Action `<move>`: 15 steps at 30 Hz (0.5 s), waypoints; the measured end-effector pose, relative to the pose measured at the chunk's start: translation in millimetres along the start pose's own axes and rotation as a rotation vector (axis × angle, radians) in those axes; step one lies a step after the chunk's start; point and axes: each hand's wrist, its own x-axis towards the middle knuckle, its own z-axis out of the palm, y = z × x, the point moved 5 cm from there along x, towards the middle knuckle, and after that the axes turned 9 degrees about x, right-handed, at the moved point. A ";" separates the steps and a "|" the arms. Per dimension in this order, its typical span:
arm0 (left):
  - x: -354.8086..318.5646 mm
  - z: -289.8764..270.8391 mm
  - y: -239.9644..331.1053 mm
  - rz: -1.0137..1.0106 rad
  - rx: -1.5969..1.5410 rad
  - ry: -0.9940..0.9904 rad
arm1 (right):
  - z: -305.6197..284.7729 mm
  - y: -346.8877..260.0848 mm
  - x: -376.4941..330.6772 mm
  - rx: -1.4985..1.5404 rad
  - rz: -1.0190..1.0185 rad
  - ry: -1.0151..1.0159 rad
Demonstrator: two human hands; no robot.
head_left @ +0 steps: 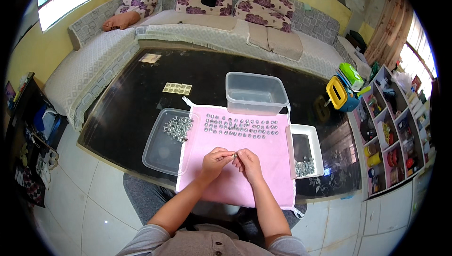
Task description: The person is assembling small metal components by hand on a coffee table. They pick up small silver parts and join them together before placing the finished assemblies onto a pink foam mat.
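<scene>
Over a pink cloth point(226, 187), my left hand point(214, 162) and my right hand point(249, 164) meet with pinched fingers. Between their fingertips is a small metal bolt point(234, 156), mostly covered, so I cannot tell whether a nut is on it. Beyond my hands, several small metal pieces point(235, 126) stand in rows on the cloth. Loose silver bolts point(178, 128) lie heaped on a clear plastic lid point(157, 154) to the left. On the right, a white tray point(314, 145) holds a pile of small metal nuts point(305, 166) at its near end.
A clear plastic box point(256, 107) stands at the cloth's far edge. The black table point(127, 110) carries a card of square labels point(177, 88). A blue and yellow container point(340, 93) stands at the right, near a compartmented shelf point(383, 145). A sofa point(197, 32) runs behind.
</scene>
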 end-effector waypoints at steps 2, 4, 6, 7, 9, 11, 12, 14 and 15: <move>-0.1 0.5 -0.2 0.003 0.016 0.004 | 1.5 1.0 0.8 -0.021 -0.104 0.016; 0.0 2.0 -2.9 -0.010 -0.009 0.001 | 0.0 5.5 2.4 -0.033 -0.131 -0.011; -0.4 1.8 -6.9 -0.009 -0.016 -0.004 | 1.5 9.6 4.3 -0.035 -0.082 -0.089; -1.5 1.8 -9.8 -0.002 -0.012 -0.008 | -0.7 11.7 4.0 -0.020 -0.018 -0.090; -1.2 1.1 -9.0 0.014 0.002 -0.011 | -1.0 10.0 3.1 0.009 0.109 -0.097; -0.9 0.7 -6.1 0.034 0.023 -0.012 | 1.6 2.2 0.7 0.061 0.031 -0.036; -0.4 1.1 -5.3 0.019 0.006 -0.011 | 1.7 -1.2 0.4 0.087 -0.010 -0.005; -0.9 2.4 -5.3 -0.014 -0.026 -0.011 | 0.7 3.5 2.3 0.007 0.003 -0.068; -1.3 2.7 -5.0 -0.008 -0.021 -0.014 | 0.1 5.7 2.2 -0.032 0.011 -0.099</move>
